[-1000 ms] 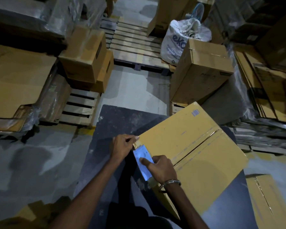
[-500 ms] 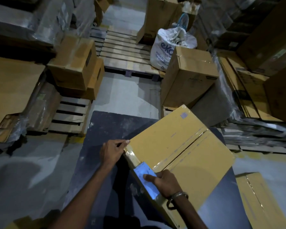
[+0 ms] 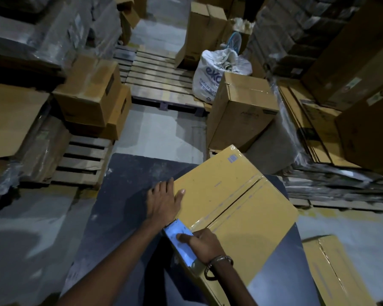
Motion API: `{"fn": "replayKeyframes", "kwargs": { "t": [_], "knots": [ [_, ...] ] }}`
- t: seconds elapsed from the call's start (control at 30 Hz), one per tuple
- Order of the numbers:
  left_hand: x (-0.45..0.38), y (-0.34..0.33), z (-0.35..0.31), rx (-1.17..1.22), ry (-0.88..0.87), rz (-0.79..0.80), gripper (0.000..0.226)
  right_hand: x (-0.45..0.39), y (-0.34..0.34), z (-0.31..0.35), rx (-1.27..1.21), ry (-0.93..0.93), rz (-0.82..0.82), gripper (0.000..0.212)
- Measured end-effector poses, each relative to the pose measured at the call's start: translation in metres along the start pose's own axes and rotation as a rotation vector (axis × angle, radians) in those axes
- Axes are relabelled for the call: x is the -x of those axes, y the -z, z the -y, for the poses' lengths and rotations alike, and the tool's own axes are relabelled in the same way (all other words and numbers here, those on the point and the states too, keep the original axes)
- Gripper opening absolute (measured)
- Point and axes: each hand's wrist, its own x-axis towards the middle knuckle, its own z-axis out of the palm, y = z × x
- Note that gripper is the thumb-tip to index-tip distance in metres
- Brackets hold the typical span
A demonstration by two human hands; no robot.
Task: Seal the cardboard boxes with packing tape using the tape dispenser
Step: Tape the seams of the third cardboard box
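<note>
Both hands are working at the near edge of the cardboard box (image 3: pixel 234 208): left hand (image 3: pixel 164 203) is lying flat with fingers straight along the box's left corner, right hand (image 3: pixel 205 245) is gripping the blue tape dispenser (image 3: pixel 179 239) against the edge (roll itself not visible). Box is sitting on the dark table (image 3: pixel 124 208), a taped seam running across its top. Another box (image 3: pixel 241 111) and a white sack (image 3: pixel 217 71) are standing beyond.

Left hand (image 3: pixel 164 202) now flat on box (image 3: pixel 241 208)
</note>
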Motion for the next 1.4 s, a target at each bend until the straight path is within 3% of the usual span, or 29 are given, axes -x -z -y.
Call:
{"fn": "replayKeyframes", "kwargs": {
  "t": [0.2,0.6,0.8,0.9,1.13,1.2,1.3,1.4],
  "knots": [
    [0.0,-0.011,0.003,-0.061,-0.03,-0.147,0.082,0.004,0.005,-0.001,-0.005,0.017,0.021,0.066],
    [-0.001,-0.01,0.0,-0.097,-0.036,-0.15,0.075,0.034,0.012,-0.053,0.052,0.007,0.016,0.07],
    [0.014,-0.033,-0.021,-0.248,-0.457,-0.074,0.084,0.039,0.011,-0.049,-0.011,0.001,-0.004,0.072],
    [0.011,-0.035,-0.017,-0.268,-0.468,-0.073,0.08,0.046,0.006,-0.057,0.034,0.026,-0.062,0.072],
    [0.012,-0.031,-0.019,-0.246,-0.462,-0.054,0.079,0.052,0.016,-0.083,0.063,0.005,-0.023,0.076],
    [0.017,-0.032,-0.02,-0.246,-0.56,-0.043,0.075,0.049,0.018,-0.08,0.045,-0.024,-0.008,0.075],
    [0.027,-0.043,-0.019,-0.298,-0.873,0.044,0.074,0.047,0.018,-0.079,0.011,-0.047,0.0,0.074],
    [0.025,-0.041,-0.016,-0.272,-0.881,0.078,0.072,0.053,0.019,-0.085,-0.002,-0.012,0.021,0.076]
  ]
}}
